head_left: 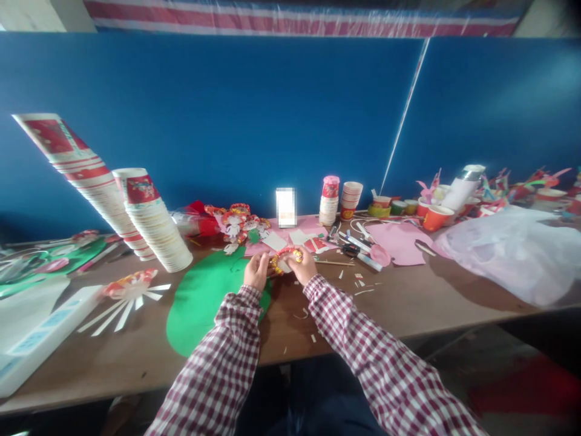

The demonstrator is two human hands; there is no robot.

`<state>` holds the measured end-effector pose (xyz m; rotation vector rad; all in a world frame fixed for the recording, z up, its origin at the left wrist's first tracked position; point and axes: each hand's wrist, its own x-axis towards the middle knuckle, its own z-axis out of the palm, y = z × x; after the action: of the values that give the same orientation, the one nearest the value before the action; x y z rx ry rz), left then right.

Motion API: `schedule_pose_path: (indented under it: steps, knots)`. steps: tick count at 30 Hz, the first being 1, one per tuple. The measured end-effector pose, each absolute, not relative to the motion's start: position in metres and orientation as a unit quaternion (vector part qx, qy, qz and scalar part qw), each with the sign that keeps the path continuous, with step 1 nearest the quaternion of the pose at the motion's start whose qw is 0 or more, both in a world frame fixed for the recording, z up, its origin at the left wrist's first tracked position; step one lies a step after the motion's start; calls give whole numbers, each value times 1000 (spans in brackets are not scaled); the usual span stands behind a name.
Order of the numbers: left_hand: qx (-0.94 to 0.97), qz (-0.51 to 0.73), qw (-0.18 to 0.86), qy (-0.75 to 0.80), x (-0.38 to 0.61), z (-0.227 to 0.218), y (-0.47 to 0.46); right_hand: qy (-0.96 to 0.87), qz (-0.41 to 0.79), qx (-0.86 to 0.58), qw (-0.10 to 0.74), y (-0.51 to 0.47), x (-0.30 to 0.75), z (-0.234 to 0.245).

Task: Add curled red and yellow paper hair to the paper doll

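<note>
Between my hands, above the table, is a cut paper cup point(282, 264) with a pale round middle and red and yellow strips curled about its rim. My right hand point(307, 267) pinches its right side, fingers closed. At its left edge my left hand point(256, 271) has thumb and fingers drawn together on the rim; its fingertips are partly hidden. A green paper sheet point(204, 309) lies beneath and left of my left hand. Just beyond my hands are pink paper and white and red paper pieces point(316, 244).
Two tall paper cup stacks point(157, 224) rise at the left, near a cup cut into strips point(131, 293) and a white box point(49, 333). Markers point(363, 254) and paper scraps lie right of my hands. Farther right are an orange cup point(436, 218) and a plastic bag point(512, 254).
</note>
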<state>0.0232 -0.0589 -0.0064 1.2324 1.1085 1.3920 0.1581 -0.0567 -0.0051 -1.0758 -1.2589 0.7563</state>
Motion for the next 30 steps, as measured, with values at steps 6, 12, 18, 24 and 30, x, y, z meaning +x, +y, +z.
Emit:
schedule_pose_path:
  steps: [6, 12, 18, 24, 30]
  knots:
    - [517, 552, 491, 433, 24, -5, -61, -542, 325, -470, 616, -56, 159, -5]
    - [515, 568, 471, 436, 22, -7, -59, -554, 347, -456, 604, -56, 156, -8]
    - [500, 597, 438, 449, 21, -10, -55, -553, 358, -462, 594, -56, 156, -8]
    - [526, 571, 452, 439, 21, -8, -58, -547, 368, -465, 591, -55, 158, -8]
    - [580, 543, 425, 434, 22, -10, -59, -555, 363, -452, 596, -54, 157, -10]
